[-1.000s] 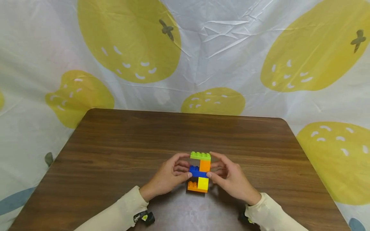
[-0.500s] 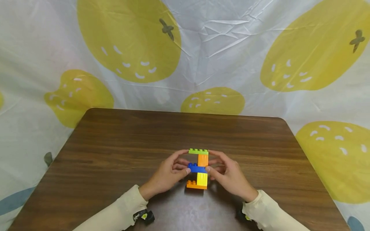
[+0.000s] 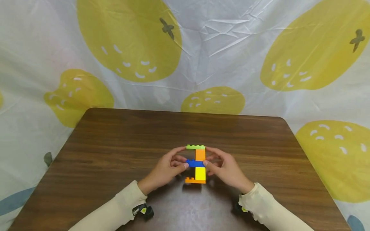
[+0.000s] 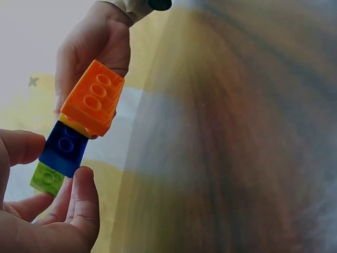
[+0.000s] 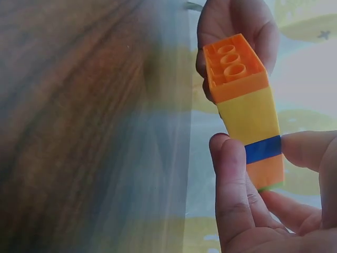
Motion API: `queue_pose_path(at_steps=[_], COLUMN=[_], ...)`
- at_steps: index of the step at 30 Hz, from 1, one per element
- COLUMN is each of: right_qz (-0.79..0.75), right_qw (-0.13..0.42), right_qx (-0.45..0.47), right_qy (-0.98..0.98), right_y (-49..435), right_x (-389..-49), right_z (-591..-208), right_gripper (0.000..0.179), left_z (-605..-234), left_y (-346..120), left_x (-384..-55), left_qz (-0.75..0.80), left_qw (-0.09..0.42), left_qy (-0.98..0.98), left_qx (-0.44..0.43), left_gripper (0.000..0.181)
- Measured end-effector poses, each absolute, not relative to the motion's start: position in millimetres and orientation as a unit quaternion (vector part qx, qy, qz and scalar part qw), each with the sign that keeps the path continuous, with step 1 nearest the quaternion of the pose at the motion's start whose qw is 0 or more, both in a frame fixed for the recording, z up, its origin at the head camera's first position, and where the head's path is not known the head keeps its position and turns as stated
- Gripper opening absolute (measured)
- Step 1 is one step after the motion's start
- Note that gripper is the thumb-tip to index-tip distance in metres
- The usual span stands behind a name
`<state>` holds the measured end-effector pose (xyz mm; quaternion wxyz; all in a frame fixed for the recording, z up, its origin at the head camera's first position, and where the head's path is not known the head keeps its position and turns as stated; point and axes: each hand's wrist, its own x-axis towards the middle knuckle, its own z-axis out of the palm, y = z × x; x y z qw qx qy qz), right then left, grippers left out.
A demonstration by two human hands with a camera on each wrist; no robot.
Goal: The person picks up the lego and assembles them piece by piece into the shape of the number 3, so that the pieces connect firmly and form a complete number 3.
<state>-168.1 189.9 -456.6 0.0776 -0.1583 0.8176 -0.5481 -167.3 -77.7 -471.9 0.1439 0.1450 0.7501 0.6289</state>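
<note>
Both hands hold a toy building-brick structure in the air over the table, its shape like a backwards E. From top to bottom it has a long lime green brick (image 3: pixel 195 147), an orange block (image 3: pixel 200 155), a long blue brick (image 3: pixel 194 163), a yellow block (image 3: pixel 200 173) and a long orange brick (image 3: pixel 195 181). My left hand (image 3: pixel 165 167) pinches the blue brick's left end, index fingertip at the green brick. At the right end, my right hand (image 3: pixel 228 168) grips the blue brick likewise. Hollow undersides of the bricks show in the left wrist view.
A dark brown wooden table (image 3: pixel 130 134) with rounded far corners lies beneath the hands. Behind it hangs a white cloth (image 3: pixel 199 57) with large yellow fruit prints. Cream sleeves (image 3: pixel 115 205) cover both forearms, and a black wrist camera (image 3: pixel 143 211) sits under the left cuff.
Both hands have raised the brick structure a little and shifted it slightly left. It has tilted, so its front faces the head camera more squarely and fewer stud tops show.
</note>
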Motion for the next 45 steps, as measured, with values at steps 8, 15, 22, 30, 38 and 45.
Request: queue_pose_path(at_steps=[8, 15, 22, 30, 38, 45], right_qz=[-0.554, -0.563, -0.557, -0.56, -0.562, -0.557], right_qw=[0.102, 0.115, 0.126, 0.141, 0.157, 0.163], right_qx=[-0.138, -0.135, -0.131, -0.121, -0.107, -0.107], right_qy=[0.815, 0.808, 0.81, 0.807, 0.805, 0.807], right_y=[185.3, 182.8, 181.1, 180.1, 178.8, 180.2], right_x=[-179.4, -188.3, -196.3, -205.8, -213.8, -220.3], right_z=[-453.0, -452.6, -454.2, -461.0, -464.4, -466.9], right_gripper=[0.062, 0.065, 0.065, 0.065, 0.065, 0.066], left_z=[-469.9, -470.8, -472.9, -478.9, -481.1, -482.7], left_y=[-78.9, -81.2, -79.9, -79.1, -78.0, -77.1], left_x=[-179.8, -189.4, -195.5, -205.6, -212.4, -218.7], left_qz=[0.634, 0.626, 0.625, 0.615, 0.613, 0.618], left_qw=[0.145, 0.149, 0.15, 0.15, 0.163, 0.165], left_qy=[0.745, 0.755, 0.756, 0.766, 0.767, 0.763], left_qx=[0.148, 0.129, 0.124, 0.113, 0.096, 0.094], left_gripper=[0.064, 0.064, 0.063, 0.062, 0.062, 0.063])
